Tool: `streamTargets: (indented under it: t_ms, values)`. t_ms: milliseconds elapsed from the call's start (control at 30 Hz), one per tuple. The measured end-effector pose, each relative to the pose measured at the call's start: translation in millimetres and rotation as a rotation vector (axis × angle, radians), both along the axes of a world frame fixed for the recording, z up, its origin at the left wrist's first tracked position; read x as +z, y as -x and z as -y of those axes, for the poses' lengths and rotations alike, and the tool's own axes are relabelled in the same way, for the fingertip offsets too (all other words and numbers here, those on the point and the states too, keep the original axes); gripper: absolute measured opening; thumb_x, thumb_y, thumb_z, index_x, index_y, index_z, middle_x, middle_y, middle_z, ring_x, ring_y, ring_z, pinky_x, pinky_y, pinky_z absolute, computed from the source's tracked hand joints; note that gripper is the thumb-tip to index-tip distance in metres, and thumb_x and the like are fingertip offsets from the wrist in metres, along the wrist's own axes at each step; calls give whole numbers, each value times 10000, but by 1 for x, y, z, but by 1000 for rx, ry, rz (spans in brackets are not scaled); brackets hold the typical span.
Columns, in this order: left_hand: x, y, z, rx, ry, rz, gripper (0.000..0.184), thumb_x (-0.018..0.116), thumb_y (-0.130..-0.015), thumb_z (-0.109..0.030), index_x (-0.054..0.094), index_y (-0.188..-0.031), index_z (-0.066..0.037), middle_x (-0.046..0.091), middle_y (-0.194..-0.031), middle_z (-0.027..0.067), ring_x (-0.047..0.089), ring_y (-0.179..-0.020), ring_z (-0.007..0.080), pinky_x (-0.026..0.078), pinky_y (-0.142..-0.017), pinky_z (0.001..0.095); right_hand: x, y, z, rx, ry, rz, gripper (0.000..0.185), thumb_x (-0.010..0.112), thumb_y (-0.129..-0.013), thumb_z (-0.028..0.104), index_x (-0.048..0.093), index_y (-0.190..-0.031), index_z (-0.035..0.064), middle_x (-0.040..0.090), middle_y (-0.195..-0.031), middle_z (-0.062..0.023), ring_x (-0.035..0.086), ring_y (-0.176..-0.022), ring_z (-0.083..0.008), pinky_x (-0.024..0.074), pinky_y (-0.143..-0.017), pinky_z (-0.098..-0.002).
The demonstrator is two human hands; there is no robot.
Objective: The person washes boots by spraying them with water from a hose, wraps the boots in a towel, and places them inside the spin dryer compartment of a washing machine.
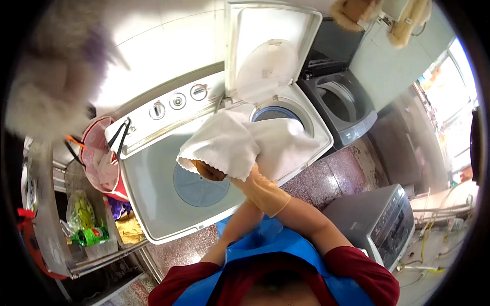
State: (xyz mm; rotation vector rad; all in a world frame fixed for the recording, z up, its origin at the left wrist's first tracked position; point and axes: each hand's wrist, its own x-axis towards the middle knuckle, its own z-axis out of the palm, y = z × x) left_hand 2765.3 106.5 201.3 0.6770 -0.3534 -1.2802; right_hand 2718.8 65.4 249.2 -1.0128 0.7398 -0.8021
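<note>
A white cloth (224, 145) with a scalloped edge hangs over both my hands. Part of it lies across the round spin tub (278, 113) of a twin-tub washing machine (148, 209). My right hand (268, 194), in a yellowish rubber glove, grips the cloth where it bunches. My left hand (250, 200) crosses beneath the right wrist and is mostly hidden. Gloved fingers show in shadow under the cloth's left fold; I cannot tell which hand they belong to. Below them is the wash tub with its blue-grey disc (196, 186).
The spin tub's lid (270, 51) stands raised. A dark top-loading washer (342, 102) is behind right, a grey appliance (375, 224) near right. At left are a red-rimmed basket (99, 158) and a shelf with a green bottle (91, 236). Blurred fluffy material hangs upper left.
</note>
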Motion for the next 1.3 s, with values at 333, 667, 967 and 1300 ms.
streamTargets:
  t_ms: [333,667,967,1300]
  values:
    - [18,78,-68,-527,63,234,418,556,-992,-358,561,-1311,-88,579,-1288,117,534,-1186,205,438,-1016,341,-10,29,-18,66,-73,-78,455,630,-932,266,543,-1331,67,580,-1329,-92,585,-1115,-211,456,-978,-348]
    - [43,29,-58,-985,370,616,384,585,-982,-336,601,-1265,-76,610,-1239,123,548,-1165,199,450,-1002,342,-16,33,-15,142,-79,-107,430,624,-933,263,564,-1314,74,600,-1308,-88,607,-1082,-208,473,-957,-344]
    - [86,-33,-64,-576,-113,650,276,747,-859,-173,676,-1076,-18,658,-1114,177,572,-1138,217,445,-1000,376,7,87,72,447,68,-338,408,618,-934,261,583,-1298,80,618,-1289,-85,626,-1052,-205,487,-938,-340]
    - [68,-53,42,61,456,1467,363,722,-722,52,636,-1062,-42,551,-1365,211,435,-1356,340,369,-1095,405,-30,119,112,373,68,-464,385,612,-935,258,603,-1280,86,637,-1268,-80,648,-1019,-202,503,-917,-335]
